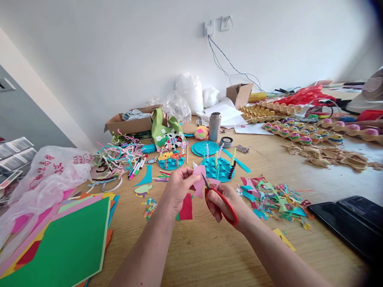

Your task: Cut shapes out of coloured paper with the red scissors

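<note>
Pinched in my left hand (180, 186) is a piece of pink paper (200, 182) with a partly cut outline. My right hand (223, 201) grips red-handled scissors (229, 210), whose blades point up and left at the paper's right side. Below the paper, a red paper piece (186, 207) lies on the wooden table (191, 251). Just behind my hands stands a blue egg-carton base (220, 170) with upright fuzzy stems. A pale green fish cutout (143, 189) lies left of my left hand.
Colored sheets (62, 243) are stacked at the left front. Paper scraps (278, 199) lie to the right, near a black phone (344, 227). Behind are a metal bottle (214, 126), a green bag (163, 133), pipe cleaners (119, 153) and painted egg cartons (302, 131).
</note>
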A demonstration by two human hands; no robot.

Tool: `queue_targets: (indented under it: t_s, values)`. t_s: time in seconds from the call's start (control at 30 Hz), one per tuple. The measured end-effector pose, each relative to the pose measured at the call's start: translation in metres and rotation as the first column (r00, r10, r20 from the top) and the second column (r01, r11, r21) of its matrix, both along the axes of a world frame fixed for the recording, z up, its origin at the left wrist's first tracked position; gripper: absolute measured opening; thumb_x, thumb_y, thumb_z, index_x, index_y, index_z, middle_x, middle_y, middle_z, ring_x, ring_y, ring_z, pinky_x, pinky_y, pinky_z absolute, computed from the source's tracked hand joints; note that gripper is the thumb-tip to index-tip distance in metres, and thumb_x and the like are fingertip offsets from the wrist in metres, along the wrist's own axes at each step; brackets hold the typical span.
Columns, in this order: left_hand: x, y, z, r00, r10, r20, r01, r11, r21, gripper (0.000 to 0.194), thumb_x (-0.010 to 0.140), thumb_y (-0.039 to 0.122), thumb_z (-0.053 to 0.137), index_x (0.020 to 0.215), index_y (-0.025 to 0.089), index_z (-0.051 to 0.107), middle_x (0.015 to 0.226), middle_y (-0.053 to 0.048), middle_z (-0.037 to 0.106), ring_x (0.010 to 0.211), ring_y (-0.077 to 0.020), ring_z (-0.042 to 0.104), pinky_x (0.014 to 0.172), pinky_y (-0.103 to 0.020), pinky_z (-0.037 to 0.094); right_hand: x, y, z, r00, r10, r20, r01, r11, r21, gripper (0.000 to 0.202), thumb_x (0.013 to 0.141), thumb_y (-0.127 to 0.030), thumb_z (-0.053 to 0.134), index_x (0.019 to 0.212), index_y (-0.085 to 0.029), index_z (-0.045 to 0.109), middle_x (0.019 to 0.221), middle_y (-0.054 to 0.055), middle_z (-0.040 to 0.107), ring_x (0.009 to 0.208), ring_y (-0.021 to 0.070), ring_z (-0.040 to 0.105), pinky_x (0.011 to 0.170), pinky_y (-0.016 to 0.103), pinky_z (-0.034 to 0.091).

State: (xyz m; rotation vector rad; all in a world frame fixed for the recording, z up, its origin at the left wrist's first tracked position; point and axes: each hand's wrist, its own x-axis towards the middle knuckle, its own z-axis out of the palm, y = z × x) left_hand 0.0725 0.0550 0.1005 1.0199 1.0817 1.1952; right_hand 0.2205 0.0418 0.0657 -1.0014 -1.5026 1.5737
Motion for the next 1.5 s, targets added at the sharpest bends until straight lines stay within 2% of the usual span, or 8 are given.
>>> queue_targets:
  t_s: [0.27, 0.47, 0.97, 1.27, 1.5]
  values:
    - [-0.0027, 0.0023, -0.0032, 0.999, -0.033, 0.009, 0.033, 0.999, -0.034, 0.025, 0.057, 0.027, 0.074, 0.073, 0.013, 0.062, 0.064, -0.001, 0.062, 0.056, -0.0103, 0.054, 0.055, -0.023, 0.043, 0.0009, -0.0005, -0.0044, 0.999, 0.007, -0.049, -0.006, 1.000, 0.006, 0.064, 0.065, -0.081, 0.054, 0.055, -0.018, 0.048, 0.039, -0.004, 0.047, 0.030, 0.0065, 0.041, 0.033, 0.020, 0.027]
    - [-0.0036, 0.0019, -0.0035, 0.998, -0.065, -0.003, 0.065, 0.997, -0.051, 0.023, 0.060, 0.030, 0.073, 0.070, 0.014, 0.060, 0.063, -0.001, 0.062, 0.056, -0.0111, 0.054, 0.055, -0.024, 0.042, 0.0018, 0.0001, -0.0070, 0.999, 0.017, -0.031, -0.017, 1.000, 0.018, 0.063, 0.068, -0.080, 0.053, 0.055, -0.018, 0.047, 0.040, -0.004, 0.047, 0.029, 0.0067, 0.041, 0.032, 0.020, 0.024]
    - [-0.0051, 0.0032, -0.0064, 0.995, -0.086, -0.044, 0.083, 0.994, -0.065, 0.022, 0.059, 0.031, 0.072, 0.066, 0.014, 0.062, 0.062, -0.002, 0.060, 0.055, -0.0096, 0.050, 0.056, -0.024, 0.040, 0.0024, -0.0006, -0.0099, 0.997, 0.062, -0.055, -0.061, 0.998, 0.020, 0.064, 0.071, -0.078, 0.052, 0.053, -0.017, 0.048, 0.041, -0.003, 0.047, 0.031, 0.0064, 0.042, 0.034, 0.019, 0.026]
    - [-0.0047, 0.0012, -0.0025, 0.995, -0.089, -0.040, 0.086, 0.993, -0.084, 0.022, 0.055, 0.030, 0.074, 0.064, 0.014, 0.063, 0.063, -0.002, 0.060, 0.056, -0.0107, 0.052, 0.056, -0.024, 0.040, 0.0014, -0.0018, -0.0079, 0.994, 0.054, -0.094, -0.055, 0.998, -0.008, 0.063, 0.071, -0.078, 0.054, 0.058, -0.016, 0.050, 0.046, -0.002, 0.051, 0.033, 0.0068, 0.044, 0.035, 0.019, 0.030]
    - [-0.0048, 0.0018, -0.0047, 0.994, -0.092, -0.064, 0.087, 0.993, -0.082, 0.020, 0.057, 0.030, 0.074, 0.065, 0.014, 0.064, 0.061, -0.002, 0.060, 0.055, -0.0103, 0.051, 0.057, -0.024, 0.038, 0.0013, -0.0009, -0.0085, 0.996, 0.040, -0.074, -0.041, 0.999, -0.007, 0.061, 0.073, -0.076, 0.053, 0.062, -0.016, 0.051, 0.048, -0.002, 0.052, 0.034, 0.0072, 0.046, 0.036, 0.018, 0.033]
